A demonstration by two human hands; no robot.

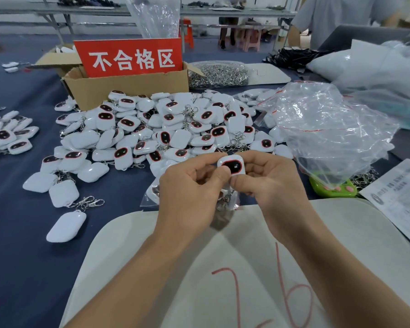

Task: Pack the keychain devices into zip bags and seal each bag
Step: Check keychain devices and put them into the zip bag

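**Device half in the bag, and this is the fiddly bit**

Both hands are clamping the same keychain device [231, 166]. The left hand [194, 183] is pinching its left edge and the right hand [268, 178] is gripping the lower right corner, holding it up just over the white mat [211, 256] at the near side of the bench [21, 256]. A small clear zip bag [230, 203] is hanging underneath with what looks like the chain already sitting inside, though I can't tell how far the body is in. What I'm worrying about is that glossy shell slipping out of a fingertip pinch, or the metal clip catching the bag mouth and leaving the zip closing only partway. And if it's dropping into the big pile [166, 129], it's getting lost among the unpacked ones.
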